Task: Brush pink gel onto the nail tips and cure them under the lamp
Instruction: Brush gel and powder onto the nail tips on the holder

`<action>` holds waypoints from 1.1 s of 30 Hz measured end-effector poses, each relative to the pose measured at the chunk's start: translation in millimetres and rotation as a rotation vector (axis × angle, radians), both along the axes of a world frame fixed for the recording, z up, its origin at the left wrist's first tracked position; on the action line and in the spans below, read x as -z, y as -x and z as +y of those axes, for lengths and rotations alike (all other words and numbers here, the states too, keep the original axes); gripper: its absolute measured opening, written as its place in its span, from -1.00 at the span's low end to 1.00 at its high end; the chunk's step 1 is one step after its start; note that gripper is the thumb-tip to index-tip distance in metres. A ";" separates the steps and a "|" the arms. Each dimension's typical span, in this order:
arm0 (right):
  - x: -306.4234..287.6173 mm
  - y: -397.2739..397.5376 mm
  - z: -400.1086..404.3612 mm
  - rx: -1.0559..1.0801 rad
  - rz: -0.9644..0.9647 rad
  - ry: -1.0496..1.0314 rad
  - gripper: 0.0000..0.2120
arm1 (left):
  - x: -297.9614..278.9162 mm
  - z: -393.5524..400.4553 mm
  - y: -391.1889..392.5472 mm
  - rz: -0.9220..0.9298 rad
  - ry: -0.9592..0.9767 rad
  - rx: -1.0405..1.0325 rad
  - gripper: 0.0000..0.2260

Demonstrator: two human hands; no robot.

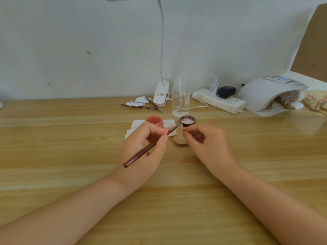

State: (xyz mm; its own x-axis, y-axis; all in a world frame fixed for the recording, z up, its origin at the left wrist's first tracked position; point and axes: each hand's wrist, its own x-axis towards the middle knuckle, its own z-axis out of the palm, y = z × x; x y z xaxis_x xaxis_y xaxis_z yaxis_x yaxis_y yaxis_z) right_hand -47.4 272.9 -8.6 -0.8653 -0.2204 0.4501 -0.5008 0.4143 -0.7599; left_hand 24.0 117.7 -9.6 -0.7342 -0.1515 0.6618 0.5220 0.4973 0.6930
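Observation:
My left hand pinches a dark brown brush, its bristle end pointing up right at a pale pink nail tip. The tip stands on a small wooden holder on the table. My right hand pinches the tip's stand just right of the tip. Behind the hands sit an open pot of pink gel and its dark lid, lying upside down. A white curing lamp stands at the far right with a wooden strip of tips inside it.
Stained white wipes lie under the pot. A clear pump bottle, a clip desk lamp, spare brushes and a power strip line the back. More tips on wooden strips lie at the right edge.

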 end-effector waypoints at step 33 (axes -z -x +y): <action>1.9 0.6 -0.3 -0.032 0.031 0.018 -0.92 | 1.5 -2.1 1.8 -0.038 -0.073 0.046 -0.97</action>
State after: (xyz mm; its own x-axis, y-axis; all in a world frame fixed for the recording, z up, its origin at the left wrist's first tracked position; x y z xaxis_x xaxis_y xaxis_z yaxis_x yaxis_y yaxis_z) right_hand -48.0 272.6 -10.6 -0.8437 -0.2391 0.4807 -0.5368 0.3845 -0.7510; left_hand 22.2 115.6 -11.0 -0.7656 -0.1641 0.6220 0.5162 0.4204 0.7462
